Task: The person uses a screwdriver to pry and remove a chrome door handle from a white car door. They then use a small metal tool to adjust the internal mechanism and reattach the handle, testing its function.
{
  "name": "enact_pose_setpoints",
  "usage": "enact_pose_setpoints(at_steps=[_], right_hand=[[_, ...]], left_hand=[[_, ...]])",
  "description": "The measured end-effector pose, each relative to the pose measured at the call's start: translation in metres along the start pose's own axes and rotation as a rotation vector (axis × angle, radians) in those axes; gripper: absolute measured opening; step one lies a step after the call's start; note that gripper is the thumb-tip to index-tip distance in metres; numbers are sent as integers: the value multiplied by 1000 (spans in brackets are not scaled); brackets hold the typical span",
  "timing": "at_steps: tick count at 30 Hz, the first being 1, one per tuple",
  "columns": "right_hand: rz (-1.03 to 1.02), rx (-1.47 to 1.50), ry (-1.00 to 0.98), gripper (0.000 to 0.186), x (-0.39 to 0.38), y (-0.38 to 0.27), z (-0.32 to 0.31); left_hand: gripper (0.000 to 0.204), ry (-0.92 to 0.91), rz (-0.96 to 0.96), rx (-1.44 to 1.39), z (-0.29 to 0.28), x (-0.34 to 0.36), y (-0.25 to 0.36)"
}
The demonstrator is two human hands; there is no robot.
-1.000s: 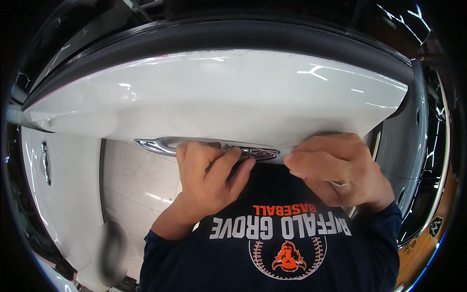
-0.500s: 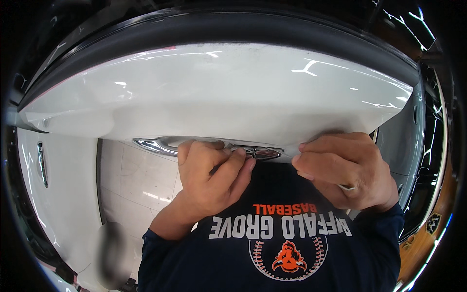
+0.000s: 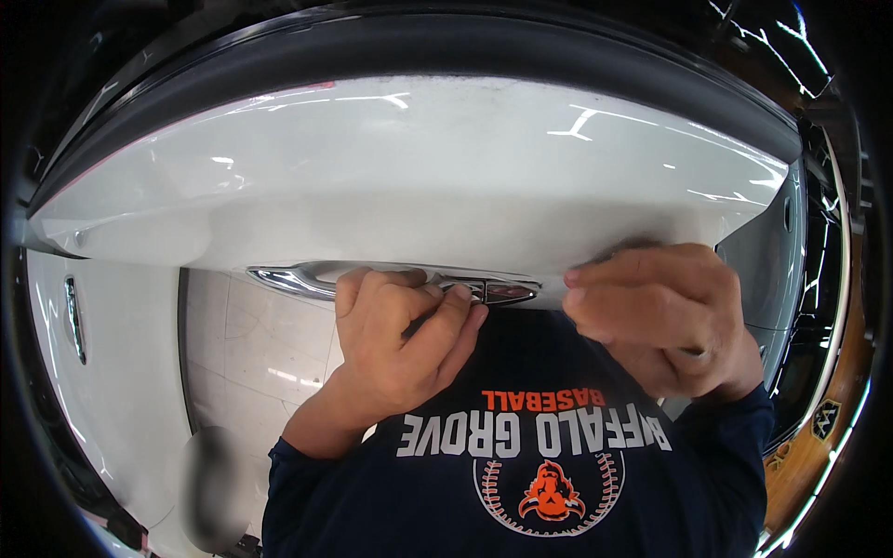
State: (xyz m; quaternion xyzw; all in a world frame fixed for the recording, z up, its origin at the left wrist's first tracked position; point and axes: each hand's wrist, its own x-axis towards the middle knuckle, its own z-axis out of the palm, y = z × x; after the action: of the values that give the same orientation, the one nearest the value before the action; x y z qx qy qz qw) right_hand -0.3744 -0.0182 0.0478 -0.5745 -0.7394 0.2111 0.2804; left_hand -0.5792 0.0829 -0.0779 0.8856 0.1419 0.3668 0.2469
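Observation:
A chrome door handle (image 3: pixel 512 294) runs across the lower side of a white car door panel (image 3: pixel 446 158), its long shape pointed at both ends. My left hand (image 3: pixel 395 325) is closed on the middle of it, the thumb and curled fingers pressing on the chrome and hiding part of the bar. Just past the handle's right end, my right hand (image 3: pixel 660 312) is held in a pinch, a small gap from the chrome tip. Whatever sits between its fingertips is too small to make out. A ring is on one of its fingers.
Black trim (image 3: pixel 446 51) curves above the white panel. To the left are another white door with a chrome handle (image 3: pixel 74 321) and a tiled floor (image 3: pixel 265 344). A grey car (image 3: pixel 767 256) stands on the right. My dark shirt (image 3: pixel 549 428) is close below the handle.
My right hand has shifted slightly, its fingertips a little higher. A thin, clear strand or edge by its fingers no longer shows plainly. My left hand keeps its hold on the handle.

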Motion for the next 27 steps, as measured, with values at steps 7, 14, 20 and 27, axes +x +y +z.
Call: enact_pose_setpoints(at_steps=[7, 14, 20, 27], right_hand=[[7, -61, -54, 37, -4, -3, 3], [-49, -1, 38, 35, -1, 5, 23], [51, 66, 7, 35, -6, -5, -2], [59, -17, -18, 30, -11, -3, 8]], left_hand=[[28, 10, 14, -20, 2, 0, -1], [27, 15, 24, -21, 2, 2, -2], [28, 26, 19, -16, 2, -1, -2], [28, 39, 24, -19, 0, -3, -4]])
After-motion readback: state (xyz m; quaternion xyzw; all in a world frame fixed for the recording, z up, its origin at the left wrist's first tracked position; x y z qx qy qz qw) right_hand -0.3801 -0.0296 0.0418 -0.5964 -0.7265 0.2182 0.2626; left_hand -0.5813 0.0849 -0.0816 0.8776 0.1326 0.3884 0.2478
